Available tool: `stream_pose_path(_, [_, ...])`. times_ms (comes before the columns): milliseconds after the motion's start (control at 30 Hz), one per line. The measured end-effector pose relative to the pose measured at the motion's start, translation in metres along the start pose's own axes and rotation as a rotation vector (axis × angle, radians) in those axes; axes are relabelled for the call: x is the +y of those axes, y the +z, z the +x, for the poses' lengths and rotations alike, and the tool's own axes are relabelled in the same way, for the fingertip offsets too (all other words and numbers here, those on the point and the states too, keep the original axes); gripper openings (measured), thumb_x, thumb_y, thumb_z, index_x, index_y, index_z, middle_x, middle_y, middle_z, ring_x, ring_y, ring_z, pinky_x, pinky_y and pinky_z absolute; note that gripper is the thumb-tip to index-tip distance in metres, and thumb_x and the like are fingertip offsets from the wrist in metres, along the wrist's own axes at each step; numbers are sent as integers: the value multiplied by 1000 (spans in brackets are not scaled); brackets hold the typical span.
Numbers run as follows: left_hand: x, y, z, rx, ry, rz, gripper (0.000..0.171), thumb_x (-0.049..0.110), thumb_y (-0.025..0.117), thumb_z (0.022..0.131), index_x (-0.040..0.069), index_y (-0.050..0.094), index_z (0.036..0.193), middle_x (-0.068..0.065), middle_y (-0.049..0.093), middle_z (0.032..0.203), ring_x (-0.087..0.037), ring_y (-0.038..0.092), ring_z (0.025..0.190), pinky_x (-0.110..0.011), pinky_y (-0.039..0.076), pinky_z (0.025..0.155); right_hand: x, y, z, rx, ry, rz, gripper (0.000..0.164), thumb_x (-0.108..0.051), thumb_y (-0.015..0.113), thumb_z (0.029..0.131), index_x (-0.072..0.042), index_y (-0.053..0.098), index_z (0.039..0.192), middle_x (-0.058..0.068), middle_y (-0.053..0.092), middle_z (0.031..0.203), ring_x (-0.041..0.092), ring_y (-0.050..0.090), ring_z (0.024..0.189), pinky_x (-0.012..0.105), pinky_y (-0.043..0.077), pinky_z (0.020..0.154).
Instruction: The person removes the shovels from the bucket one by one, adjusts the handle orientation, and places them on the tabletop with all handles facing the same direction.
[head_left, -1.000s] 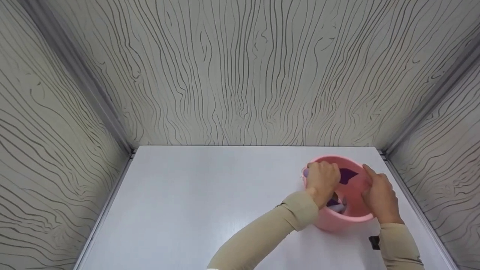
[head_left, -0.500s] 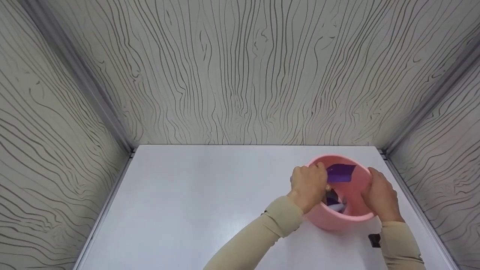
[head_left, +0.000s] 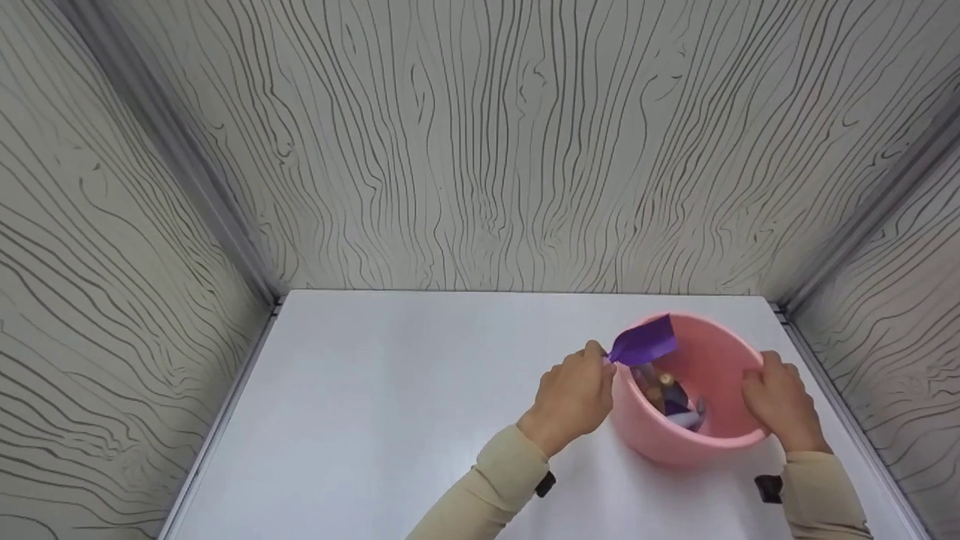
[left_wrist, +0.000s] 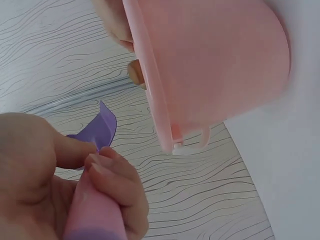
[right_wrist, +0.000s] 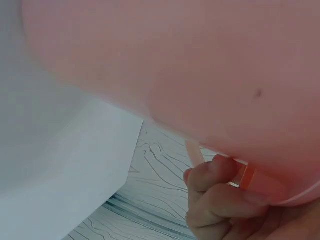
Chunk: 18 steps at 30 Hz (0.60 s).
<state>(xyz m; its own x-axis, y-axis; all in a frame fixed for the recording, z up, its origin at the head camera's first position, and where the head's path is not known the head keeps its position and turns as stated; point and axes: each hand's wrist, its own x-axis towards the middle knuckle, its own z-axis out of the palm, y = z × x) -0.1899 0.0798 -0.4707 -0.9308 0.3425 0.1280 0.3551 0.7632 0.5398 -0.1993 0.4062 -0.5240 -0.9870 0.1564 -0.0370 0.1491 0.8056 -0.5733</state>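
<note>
My left hand [head_left: 574, 394] grips a toy shovel by its pink handle [left_wrist: 95, 210]. The shovel's purple blade [head_left: 646, 342] points right, over the left rim of a pink bucket [head_left: 667, 444]. In the left wrist view, the fingers wrap the handle close below the blade. My right hand [head_left: 784, 401] holds the bucket's right rim, thumb inside; in the right wrist view its fingers [right_wrist: 225, 200] curl beside the white bail handle. The bucket stands tilted on the white table. Several objects lie inside it, among them a grey-and-purple one [head_left: 681, 415] and a brown one with a round tan end [head_left: 666, 380].
The white table [head_left: 390, 420] stretches away to the left. Wood-patterned panels [head_left: 480, 150] enclose it at the back and both sides. A brown round end [left_wrist: 134, 72] shows above the bucket rim in the left wrist view.
My left hand has moved left and out of the bucket, lifting the shovel from inside it to over the rim. My right hand stays on the bucket's rim.
</note>
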Motion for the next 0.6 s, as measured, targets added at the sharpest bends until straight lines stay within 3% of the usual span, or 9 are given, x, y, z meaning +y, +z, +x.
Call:
stream_pose_path(167, [-13,-4,-17,9,-18,-183,10,18,56,111,8,60,109,3,55,79,-8,47,64,-26,43,56,0,-1,1,-29,9,-19,48,-20,28,112,22,38,133,27,60,89,26,63,67,39,49,53])
stream_pose_path(367, [-38,-4,-28,35,-29,-300,13,10,57,109,1,61,118,-1,60,85,-6,48,66,-23,44,56,1,0,-1,-21,11,-46,45,-20,25,112,20,38,129,26,59,86,27,62,65,39,48,51])
stream_pose_path(600, [-75,-2,-41,129,-68,-378,14,6,54,110,-4,62,117,-2,58,81,-5,46,64,-21,42,55,-5,2,1,-28,8,-37,45,-19,25,111,20,37,129,25,59,84,26,63,63,40,49,50])
